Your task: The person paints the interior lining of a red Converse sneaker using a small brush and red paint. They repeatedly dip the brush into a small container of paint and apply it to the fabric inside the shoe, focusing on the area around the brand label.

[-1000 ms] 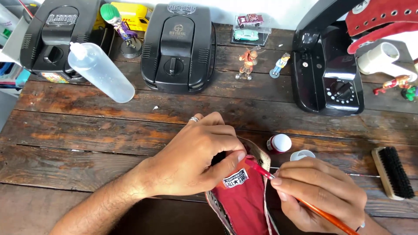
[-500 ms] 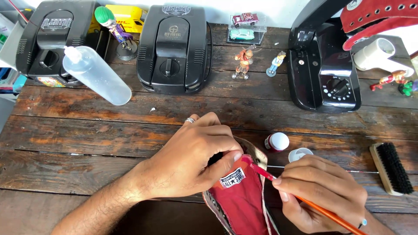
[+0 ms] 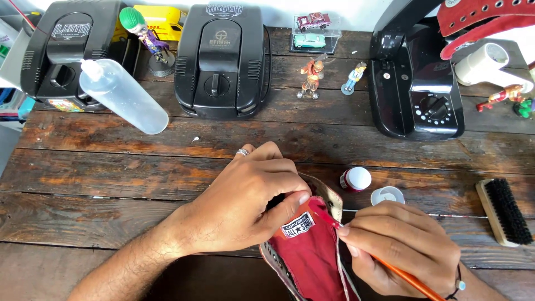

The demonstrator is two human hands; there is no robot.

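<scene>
A red canvas shoe [image 3: 312,256] lies at the near edge of the wooden table, its tongue with a small label facing up. My left hand [image 3: 245,200] grips the shoe's opening, the thumb pressing on the tongue beside the label. My right hand [image 3: 404,248] holds a thin orange-handled paintbrush [image 3: 407,273]; its red tip touches the shoe's upper edge by the tongue. A small open jar of red paint [image 3: 355,179] and its white lid [image 3: 387,195] stand just beyond my right hand.
A clear squeeze bottle [image 3: 122,96] stands at the back left. Three black machines [image 3: 223,58] line the back, with small figurines [image 3: 311,78] and toy cars in a case [image 3: 312,30] between them. A wooden bristle brush [image 3: 504,212] lies at the right.
Both hands stay on the shoe almost unmoved; the brush tip has shifted only slightly along the edge by the tongue.
</scene>
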